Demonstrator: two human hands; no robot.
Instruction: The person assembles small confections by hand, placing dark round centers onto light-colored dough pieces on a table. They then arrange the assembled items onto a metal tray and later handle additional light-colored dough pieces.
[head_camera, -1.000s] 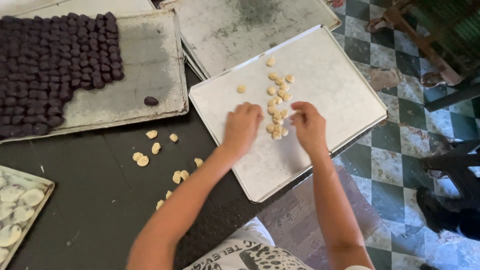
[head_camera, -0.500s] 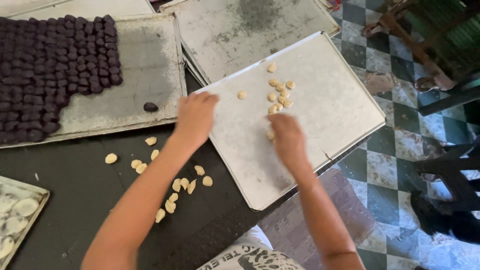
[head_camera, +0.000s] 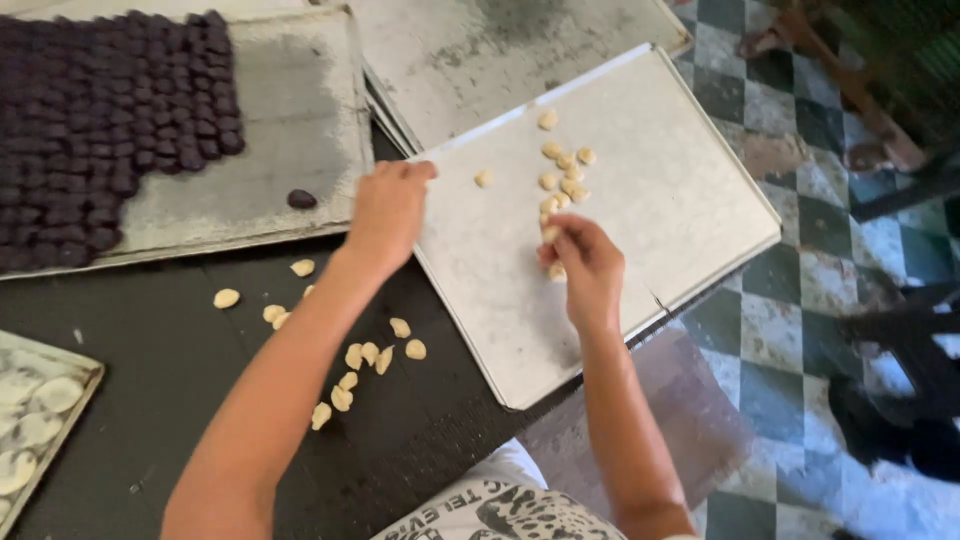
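Observation:
A bare metal baking tray (head_camera: 680, 200) lies tilted across the dark table (head_camera: 150, 380), its right part hanging past the table edge. My left hand (head_camera: 385, 212) curls over the tray's left corner. My right hand (head_camera: 588, 268) rests on the tray, fingertips pinched on a small pale dough piece (head_camera: 550, 235). Just beyond those fingers, several more pale dough pieces (head_camera: 562, 175) sit in a loose cluster on the tray. Several others (head_camera: 365, 355) are scattered on the table under my left forearm.
A tray (head_camera: 300, 130) at back left carries rows of dark round pieces, with one stray dark piece (head_camera: 301, 199). Another worn tray (head_camera: 480, 50) lies behind. Pale discs fill a tray (head_camera: 30, 420) at lower left. Checkered floor (head_camera: 800, 330) and a person's dark shoes (head_camera: 900, 420) are on the right.
My left hand went from the dough cluster to the tray's left corner. The right hand stayed among the pieces and now pinches one. The view shifted so the tray sits further right.

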